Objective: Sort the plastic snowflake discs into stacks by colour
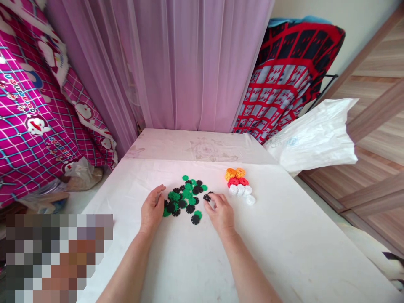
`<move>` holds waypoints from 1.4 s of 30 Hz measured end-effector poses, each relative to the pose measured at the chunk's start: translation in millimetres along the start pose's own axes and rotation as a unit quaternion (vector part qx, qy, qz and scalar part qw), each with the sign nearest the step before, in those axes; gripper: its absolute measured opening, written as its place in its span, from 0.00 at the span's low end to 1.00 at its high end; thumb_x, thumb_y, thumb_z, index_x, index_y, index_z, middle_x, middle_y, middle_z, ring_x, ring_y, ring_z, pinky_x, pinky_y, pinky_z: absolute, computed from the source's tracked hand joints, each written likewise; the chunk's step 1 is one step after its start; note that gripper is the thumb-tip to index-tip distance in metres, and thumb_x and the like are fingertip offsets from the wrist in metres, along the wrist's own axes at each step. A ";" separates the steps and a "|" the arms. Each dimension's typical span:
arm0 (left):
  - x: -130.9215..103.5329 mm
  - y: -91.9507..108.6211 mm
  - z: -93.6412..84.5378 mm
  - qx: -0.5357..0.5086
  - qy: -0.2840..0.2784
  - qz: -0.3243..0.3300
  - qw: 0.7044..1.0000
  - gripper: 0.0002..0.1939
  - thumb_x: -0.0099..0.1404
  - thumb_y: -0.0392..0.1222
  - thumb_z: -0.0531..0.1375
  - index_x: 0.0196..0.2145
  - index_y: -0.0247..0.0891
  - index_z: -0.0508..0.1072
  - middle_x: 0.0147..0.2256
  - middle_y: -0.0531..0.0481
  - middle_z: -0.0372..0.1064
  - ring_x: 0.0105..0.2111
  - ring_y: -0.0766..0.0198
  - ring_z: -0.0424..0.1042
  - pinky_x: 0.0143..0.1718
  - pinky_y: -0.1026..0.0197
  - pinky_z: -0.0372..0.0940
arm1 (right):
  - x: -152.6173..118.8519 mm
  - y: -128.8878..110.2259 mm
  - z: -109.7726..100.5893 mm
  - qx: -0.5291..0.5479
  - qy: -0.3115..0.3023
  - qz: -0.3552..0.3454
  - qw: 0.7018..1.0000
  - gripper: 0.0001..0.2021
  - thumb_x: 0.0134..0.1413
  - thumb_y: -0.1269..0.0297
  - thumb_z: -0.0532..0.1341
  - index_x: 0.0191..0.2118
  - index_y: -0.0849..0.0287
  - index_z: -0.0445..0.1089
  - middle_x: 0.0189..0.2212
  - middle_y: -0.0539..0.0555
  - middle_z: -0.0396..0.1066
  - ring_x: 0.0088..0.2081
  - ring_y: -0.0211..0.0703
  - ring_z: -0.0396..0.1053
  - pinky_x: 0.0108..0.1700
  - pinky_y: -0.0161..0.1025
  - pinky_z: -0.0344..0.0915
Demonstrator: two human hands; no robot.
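A loose pile of small notched plastic discs, green (187, 194) and black (190, 208), is spread on the white table. My right hand (222, 212) pinches a black disc (207, 197) between thumb and fingertips, just right of the pile. At the pile's left edge, my left hand (152, 210) rests on its side with fingers extended and curved, thumb apart from them. Nothing shows in its grasp. To the right of my right hand are grouped discs: orange (230, 173) at the back, red (233, 182) in the middle and white (241, 190) in front.
The white table (268, 252) has a flower-patterned strip along its far side. Behind it hangs a purple curtain (195, 63). A white bag (318, 136) stands at the right edge, near a red and black patterned cloth (284, 71). Pink printed fabric (57, 105) hangs on the left.
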State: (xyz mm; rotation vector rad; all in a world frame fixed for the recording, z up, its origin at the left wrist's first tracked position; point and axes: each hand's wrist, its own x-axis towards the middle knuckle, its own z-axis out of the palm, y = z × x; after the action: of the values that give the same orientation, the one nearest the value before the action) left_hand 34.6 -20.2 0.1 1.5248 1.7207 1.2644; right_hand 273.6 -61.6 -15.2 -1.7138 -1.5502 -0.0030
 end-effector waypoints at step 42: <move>28.8 -10.5 -36.4 0.399 -0.111 0.045 0.909 0.28 0.70 0.54 0.48 0.64 0.43 0.63 0.68 0.43 0.55 0.68 0.48 0.50 0.67 0.38 0.42 | -14.7 -12.8 -25.8 0.074 -0.124 -0.086 0.986 0.05 0.55 0.64 0.60 0.33 0.54 0.73 0.33 0.50 0.73 0.28 0.35 0.68 0.35 0.33 0.65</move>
State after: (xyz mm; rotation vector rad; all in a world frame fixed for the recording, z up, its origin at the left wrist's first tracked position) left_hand -8.1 -3.2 12.4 2.1000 2.1475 0.3619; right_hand 272.0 -89.0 1.9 -1.5039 -1.8301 0.2406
